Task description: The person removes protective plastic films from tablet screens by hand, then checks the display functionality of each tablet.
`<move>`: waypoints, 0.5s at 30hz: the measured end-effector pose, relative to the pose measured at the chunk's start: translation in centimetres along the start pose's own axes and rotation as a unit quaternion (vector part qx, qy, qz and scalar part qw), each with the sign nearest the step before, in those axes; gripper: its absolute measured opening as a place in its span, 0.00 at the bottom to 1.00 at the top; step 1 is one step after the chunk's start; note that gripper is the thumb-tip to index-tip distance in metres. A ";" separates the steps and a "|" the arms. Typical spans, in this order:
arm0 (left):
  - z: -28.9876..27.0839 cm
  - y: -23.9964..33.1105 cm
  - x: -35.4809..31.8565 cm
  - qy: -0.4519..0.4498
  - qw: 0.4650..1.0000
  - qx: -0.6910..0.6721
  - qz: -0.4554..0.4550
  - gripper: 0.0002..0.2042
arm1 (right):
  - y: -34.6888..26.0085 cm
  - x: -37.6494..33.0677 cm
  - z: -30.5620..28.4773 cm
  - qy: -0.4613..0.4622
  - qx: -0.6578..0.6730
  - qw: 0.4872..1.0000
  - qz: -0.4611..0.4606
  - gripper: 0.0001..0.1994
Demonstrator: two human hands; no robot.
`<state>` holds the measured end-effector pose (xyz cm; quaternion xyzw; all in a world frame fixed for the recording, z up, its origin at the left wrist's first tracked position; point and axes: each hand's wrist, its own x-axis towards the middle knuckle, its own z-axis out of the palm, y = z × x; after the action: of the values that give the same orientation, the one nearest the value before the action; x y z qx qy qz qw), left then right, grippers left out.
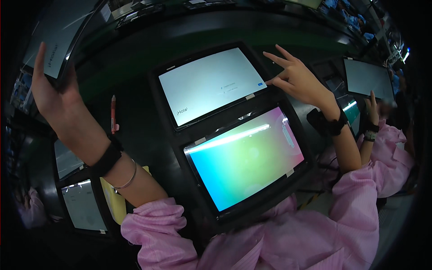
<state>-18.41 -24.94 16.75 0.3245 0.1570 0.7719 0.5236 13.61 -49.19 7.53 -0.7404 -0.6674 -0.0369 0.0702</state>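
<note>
At the upper left my left hand (58, 94) grips the lower edge of a raised, tilted tablet (56, 33) with a pale lit screen. One finger lies over its front; the others are partly hidden behind it. My right hand (297, 78) has its fingers apart and holds nothing. One of its fingertips is at the right edge of a second tablet (202, 85), near a small blue button on the white screen; I cannot tell if it touches. Nearer me lies a third tablet (247, 155), its screen blue, green and pink. Both lying tablets rest in dark trays.
A red pen (113, 114) lies on the dark table left of the tablets. Beyond my left forearm are more tablets (84, 204) and a yellow thing (114, 202). At the right, a co-worker's hand (372, 110) is at another tablet (366, 77).
</note>
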 end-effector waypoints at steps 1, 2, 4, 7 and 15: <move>-0.5 0.4 0.7 -0.009 1.000 -0.004 -0.001 0.13 | -0.1 0.1 0.3 0.001 0.002 1.000 -0.002 0.16; -0.9 0.9 1.1 -0.018 1.000 -0.006 -0.001 0.13 | 0.0 0.3 0.7 -0.012 0.035 0.999 -0.002 0.16; -0.8 0.1 1.0 -0.009 1.000 -0.005 -0.007 0.13 | 0.1 0.4 1.1 -0.029 0.068 0.997 0.003 0.16; -0.9 0.3 0.8 -0.011 1.000 -0.017 -0.008 0.14 | -1.3 0.6 -0.1 -0.003 0.004 1.000 -0.015 0.16; -0.8 0.4 0.5 -0.040 0.997 -0.066 -0.015 0.13 | -9.4 4.2 1.1 0.019 0.102 0.966 -0.235 0.14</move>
<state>-19.37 -24.61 16.55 0.3178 0.0890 0.7591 0.5610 4.68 -43.99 7.61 -0.5510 -0.8214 0.0019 0.1472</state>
